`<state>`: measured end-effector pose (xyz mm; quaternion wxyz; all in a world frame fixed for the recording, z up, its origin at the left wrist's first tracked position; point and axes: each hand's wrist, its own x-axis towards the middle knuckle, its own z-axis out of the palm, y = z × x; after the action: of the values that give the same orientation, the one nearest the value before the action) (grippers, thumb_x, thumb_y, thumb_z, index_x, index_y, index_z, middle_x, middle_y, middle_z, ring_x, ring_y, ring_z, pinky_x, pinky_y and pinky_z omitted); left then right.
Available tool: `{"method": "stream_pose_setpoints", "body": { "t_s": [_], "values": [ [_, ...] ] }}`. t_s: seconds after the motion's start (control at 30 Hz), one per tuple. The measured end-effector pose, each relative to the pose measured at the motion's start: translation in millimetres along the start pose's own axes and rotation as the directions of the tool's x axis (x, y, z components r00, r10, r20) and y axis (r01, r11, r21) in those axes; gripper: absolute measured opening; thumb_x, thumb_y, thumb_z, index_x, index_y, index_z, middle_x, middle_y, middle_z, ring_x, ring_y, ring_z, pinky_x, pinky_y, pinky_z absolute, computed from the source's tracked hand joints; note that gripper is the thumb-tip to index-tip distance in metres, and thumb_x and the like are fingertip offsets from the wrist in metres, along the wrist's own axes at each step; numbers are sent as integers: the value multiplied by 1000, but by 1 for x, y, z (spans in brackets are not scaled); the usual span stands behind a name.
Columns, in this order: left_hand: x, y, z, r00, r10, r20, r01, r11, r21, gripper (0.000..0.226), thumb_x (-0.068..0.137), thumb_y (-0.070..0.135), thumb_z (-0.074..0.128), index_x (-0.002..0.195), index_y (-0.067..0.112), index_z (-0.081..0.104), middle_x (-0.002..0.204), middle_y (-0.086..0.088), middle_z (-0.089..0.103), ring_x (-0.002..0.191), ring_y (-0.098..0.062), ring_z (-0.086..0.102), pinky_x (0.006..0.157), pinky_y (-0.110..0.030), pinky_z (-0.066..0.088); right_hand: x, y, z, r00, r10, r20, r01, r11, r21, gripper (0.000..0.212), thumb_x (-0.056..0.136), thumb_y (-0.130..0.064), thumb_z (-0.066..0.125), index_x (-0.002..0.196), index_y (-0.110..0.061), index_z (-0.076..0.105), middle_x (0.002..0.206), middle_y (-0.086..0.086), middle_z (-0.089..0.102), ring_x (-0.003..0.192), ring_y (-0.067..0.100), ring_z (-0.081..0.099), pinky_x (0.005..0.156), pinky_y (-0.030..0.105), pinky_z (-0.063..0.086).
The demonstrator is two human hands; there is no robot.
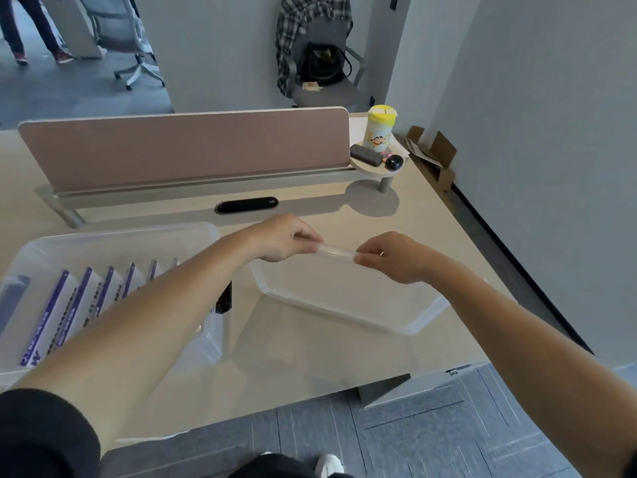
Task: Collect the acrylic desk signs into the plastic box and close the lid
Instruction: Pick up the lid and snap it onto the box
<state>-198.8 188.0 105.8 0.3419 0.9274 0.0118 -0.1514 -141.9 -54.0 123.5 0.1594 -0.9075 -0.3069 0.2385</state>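
Note:
A clear plastic box point(113, 238) stands on the desk at the left. Several acrylic desk signs point(65, 305) with purple and white inserts stand in a row inside it. The box's clear lid point(344, 305) is tilted above the desk at the centre right. My left hand point(286, 238) and my right hand point(396, 257) both pinch the lid's far edge, a short way apart. My left forearm crosses over the box's right side and hides part of it.
A pink desk divider point(186, 150) runs along the back. A small round shelf point(377, 165) at its right end carries a yellow-lidded cup point(379, 129), a dark case and a black round object. The desk's right edge runs near a wall. A black slot point(246, 205) sits behind the box.

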Motion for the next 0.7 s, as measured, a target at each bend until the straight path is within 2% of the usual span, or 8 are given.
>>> {"method": "stream_pose_setpoints", "body": {
  "t_s": [0.07,0.13,0.23,0.3,0.4,0.5,0.6,0.7],
  "values": [
    [-2,7,3,999,-31,12,31,999,11,29,89,37,67,118,31,68,116,16,66,110,-4,59,101,-28,44,-4,11,1,998,-44,36,43,999,22,37,98,-42,55,109,-11,72,103,13,71,90,27,62,84,43,50],
    [-5,16,4,997,-72,33,70,996,53,33,86,37,71,118,31,68,112,18,66,107,-3,60,97,-24,44,-10,22,0,996,-74,57,70,995,71,33,95,-42,60,106,-13,74,101,11,72,91,28,63,83,41,51],
    [-15,27,4,986,-145,87,131,980,149,37,77,39,79,112,33,70,99,24,66,97,2,59,85,-20,42,-16,27,4,984,-139,110,130,987,90,29,90,-43,67,98,-16,75,96,10,72,80,21,61,71,33,50],
    [-21,34,9,973,-180,142,149,967,206,32,74,38,81,105,34,73,94,27,67,92,5,59,81,-19,42,-18,28,8,976,-171,136,168,985,33,28,89,-43,67,96,-16,73,89,3,70,75,15,59,65,26,45],
    [-32,45,16,970,-178,164,138,964,228,23,79,34,77,101,33,73,82,28,64,72,11,55,66,-14,37,-23,27,2,971,-218,95,223,974,-38,24,88,-43,68,95,-20,71,81,-10,64,72,6,55,60,21,40],
    [-46,50,17,986,-138,90,120,977,177,15,82,34,74,96,35,71,84,22,65,74,2,56,67,-20,43,-29,23,-12,966,-256,26,257,963,-84,26,87,-43,69,99,-21,74,91,-6,68,80,10,59,67,25,46],
    [-58,52,11,994,-113,5,110,976,187,12,82,38,71,93,36,67,95,12,66,88,-12,59,80,-37,52,-34,14,-20,956,-290,-48,283,952,-116,30,86,-43,70,105,-21,73,102,-3,69,90,15,61,77,31,50],
    [-74,53,1,991,-77,-109,100,970,222,21,86,36,69,105,28,66,104,12,60,95,-13,56,86,-33,47,-34,-2,-23,927,-342,-152,319,934,-159,38,88,-40,70,118,-17,69,113,-1,65,105,20,60,86,32,48]
  ]
}}
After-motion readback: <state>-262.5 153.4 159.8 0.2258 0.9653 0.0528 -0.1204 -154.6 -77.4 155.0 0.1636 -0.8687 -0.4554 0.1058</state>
